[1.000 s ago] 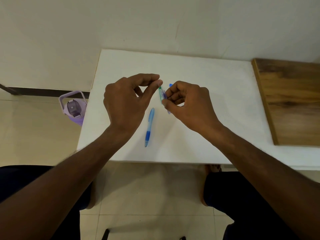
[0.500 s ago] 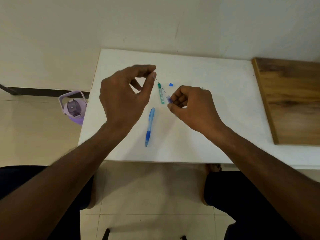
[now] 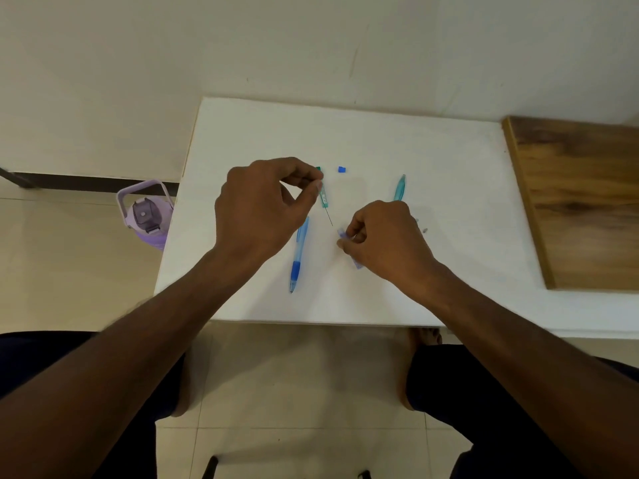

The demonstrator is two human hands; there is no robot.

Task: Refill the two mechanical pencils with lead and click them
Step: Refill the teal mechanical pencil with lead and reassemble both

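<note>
mechanical pencil [image 3: 348, 244] pinched in right hand [image 3: 383, 242], above desk [image 3: 432, 160]. left hand [image 3: 262, 205] pinches lead [image 3: 328, 217] just left of it. green lead tube [image 3: 324, 195], blue pencil [image 3: 298, 255] further left; teal barrel [image 3: 400, 188] behind; blue cap [image 3: 342, 169] beyond.

A white desk [image 3: 397, 140] stands against a cream wall [image 3: 242, 46]; beige floor tiles [image 3: 69, 271]; a wooden board [image 3: 581, 202] at right.

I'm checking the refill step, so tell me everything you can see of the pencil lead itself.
The lead is a thin, dark, straight stick. The left hand pinches its upper end between thumb and forefinger, over the green lead case. It slants down and right in the air above the white table, its free tip just short of the translucent pencil in the right hand.
</note>
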